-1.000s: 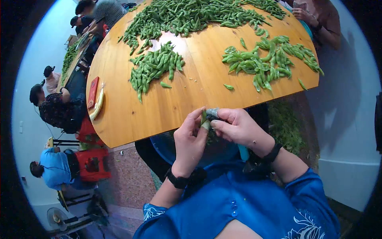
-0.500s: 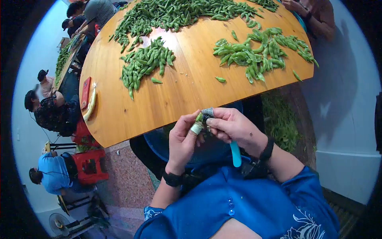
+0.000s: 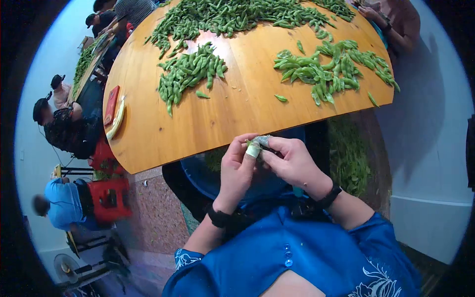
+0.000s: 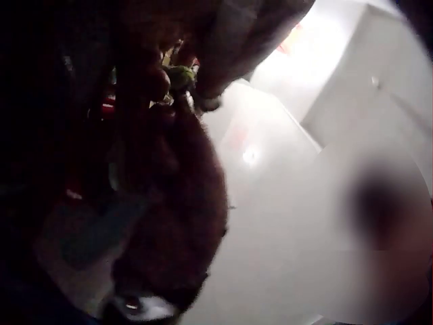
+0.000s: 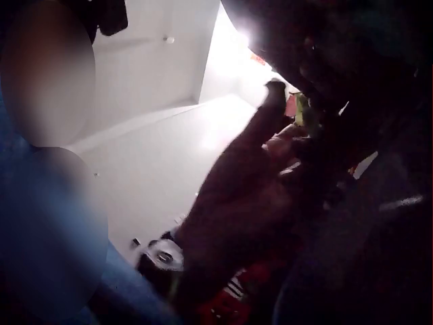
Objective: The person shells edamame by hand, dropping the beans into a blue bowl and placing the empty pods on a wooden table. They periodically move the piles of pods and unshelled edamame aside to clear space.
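Observation:
Above the table's front edge, both hands meet at a green bean pod [image 4: 181, 76], mostly hidden by fingers. My left hand [image 3: 236, 173] pinches it between thumb and forefinger; white tape wraps the thumb. My right hand [image 3: 299, 166] touches the pod with thumb and grey-wrapped forefinger. Its other fingers curl round a tool with a turquoise handle [image 3: 298, 191]; only a little of the handle shows beneath the palm. A blue basin [image 3: 194, 175] sits below the hands. Both wrist views are dark, with the pod a small green patch between the fingers.
The wooden table [image 3: 198, 128] bears a large heap of pods [image 3: 217, 17], a smaller pile [image 3: 190, 74] at left, and paler, flattened pods [image 3: 321, 69] at right. A red flat case [image 3: 111, 105] lies by a pale curved strip [image 3: 117, 121]. Other people sit around.
The pod has sunk from upright between the fingertips to mostly hidden. The turquoise handle swung into fuller view half a second ago and is now largely covered by the right hand.

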